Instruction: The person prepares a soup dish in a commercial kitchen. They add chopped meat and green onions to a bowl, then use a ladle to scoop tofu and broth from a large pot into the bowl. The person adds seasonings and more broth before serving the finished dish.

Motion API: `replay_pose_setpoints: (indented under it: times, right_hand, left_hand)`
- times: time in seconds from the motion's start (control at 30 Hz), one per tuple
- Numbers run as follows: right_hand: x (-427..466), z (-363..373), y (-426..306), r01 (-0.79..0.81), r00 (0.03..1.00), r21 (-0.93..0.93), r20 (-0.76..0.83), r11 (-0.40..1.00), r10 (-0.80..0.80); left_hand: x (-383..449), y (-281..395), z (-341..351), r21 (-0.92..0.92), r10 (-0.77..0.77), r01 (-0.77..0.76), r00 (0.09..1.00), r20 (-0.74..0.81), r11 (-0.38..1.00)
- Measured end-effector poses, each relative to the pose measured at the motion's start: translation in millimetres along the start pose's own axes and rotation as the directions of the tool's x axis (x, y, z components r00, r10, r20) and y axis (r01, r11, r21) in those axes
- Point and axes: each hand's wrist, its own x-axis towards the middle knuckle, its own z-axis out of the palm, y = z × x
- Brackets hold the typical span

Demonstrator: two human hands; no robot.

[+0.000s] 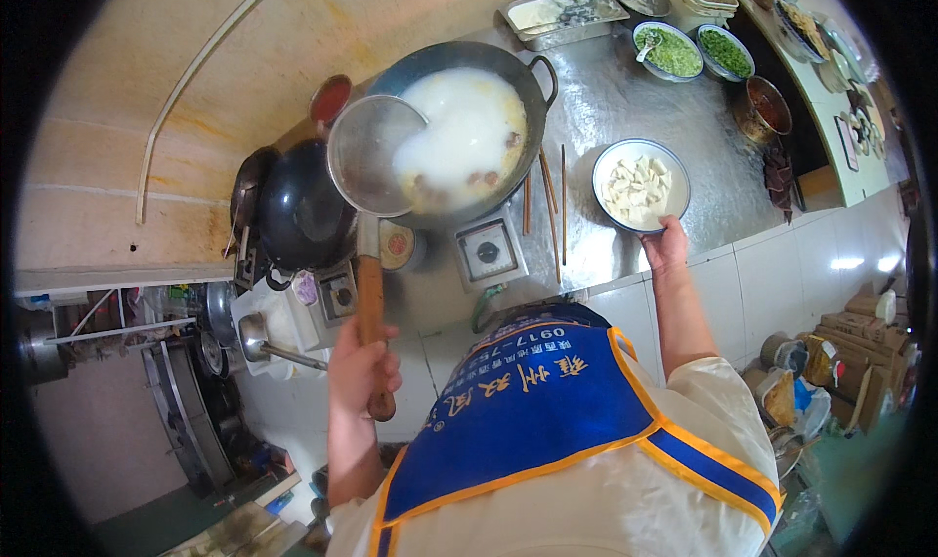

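Note:
My left hand [360, 370] grips the wooden handle of a large round strainer [374, 157]. The strainer's mesh hangs over the left rim of a big black wok [531, 121]. White foamy liquid [462, 110] fills much of the wok, with a few brown pieces near its edge. On the right, my right hand [665, 245] holds the near rim of a white bowl with a blue edge [681, 183]. White, flat cut pieces [637, 190] lie inside it; whether they are dough or something else I cannot tell. The bowl is over the metal counter.
Wooden chopsticks [563, 205] lie between wok and bowl. Left of the wok sit a second black wok [304, 205] and a container of red sauce [331, 99]. Bowls of chopped greens [670, 55], a metal tray [564, 15] and a sauce pot [766, 110] stand farther back. A ladle [256, 337] rests lower left.

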Motion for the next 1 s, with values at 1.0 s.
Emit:
replay_pose_setpoints:
  times: [1.0]
  right_hand:
    - [52.9, -105.4, -439.7, 0.567, 0.437, -0.575, -0.397, 0.590, -0.807]
  left_hand:
    - [86.9, -7.2, 131.8, -0.208, -0.086, 0.193, 0.896, 0.437, 0.959]
